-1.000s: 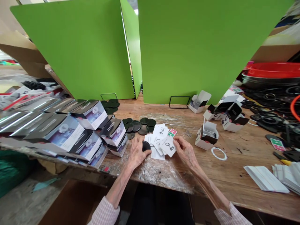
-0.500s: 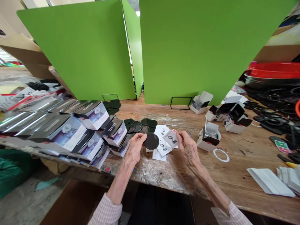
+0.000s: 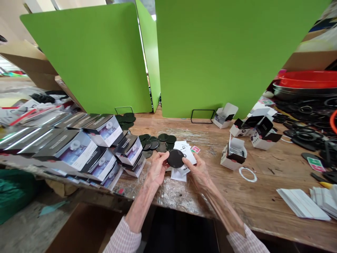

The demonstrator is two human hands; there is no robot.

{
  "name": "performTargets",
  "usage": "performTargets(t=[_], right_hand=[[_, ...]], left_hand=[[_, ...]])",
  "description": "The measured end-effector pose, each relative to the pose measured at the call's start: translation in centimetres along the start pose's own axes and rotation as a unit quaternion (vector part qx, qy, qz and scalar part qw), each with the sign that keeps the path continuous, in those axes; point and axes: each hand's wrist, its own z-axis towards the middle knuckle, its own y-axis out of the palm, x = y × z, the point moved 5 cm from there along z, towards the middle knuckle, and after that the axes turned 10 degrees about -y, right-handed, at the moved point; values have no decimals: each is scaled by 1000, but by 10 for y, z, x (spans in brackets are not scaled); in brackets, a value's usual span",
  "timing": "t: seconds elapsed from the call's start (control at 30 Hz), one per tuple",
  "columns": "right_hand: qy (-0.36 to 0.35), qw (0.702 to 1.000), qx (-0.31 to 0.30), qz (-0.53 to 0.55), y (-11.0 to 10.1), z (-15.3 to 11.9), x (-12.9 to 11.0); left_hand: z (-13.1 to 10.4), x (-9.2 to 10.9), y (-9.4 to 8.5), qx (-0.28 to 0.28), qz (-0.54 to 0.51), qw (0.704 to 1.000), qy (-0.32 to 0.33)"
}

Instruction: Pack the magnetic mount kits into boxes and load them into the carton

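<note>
A flat, round black disc (image 3: 175, 159) is held over the middle of the table, just above a small pile of printed leaflets (image 3: 178, 174). The thumb and fingers of my left hand (image 3: 157, 170) pinch its left edge. My right hand (image 3: 198, 172) closes on its right edge, thumb on top. A white leaflet (image 3: 190, 155) shows behind the disc, against my right fingers; whether they grip it too I cannot tell. Beyond it lies a small red and green card (image 3: 195, 149). More black discs (image 3: 154, 142) lie in a cluster behind my left hand.
Printed boxes (image 3: 76, 146) are stacked along the left. Several opened boxes stand on the right, the nearest one (image 3: 233, 154) beside a white ring (image 3: 248, 174). Folded paper stacks (image 3: 302, 203) lie at the right front. Green panels (image 3: 210, 59) stand along the back.
My right hand has moved left from holding a leaflet out to the side and now grips the disc's edge. The disc has shifted slightly right with my left hand.
</note>
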Motion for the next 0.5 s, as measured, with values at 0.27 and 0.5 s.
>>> performTargets(t=[0.27,0.5], right_hand=[[13,999,27,45,-3,1,-1],[-35,994,102,22,-33,1,-13]], left_hand=[[20,-13,5,14,-32,995,-94],[30,12,-4,88,26,996,-14]])
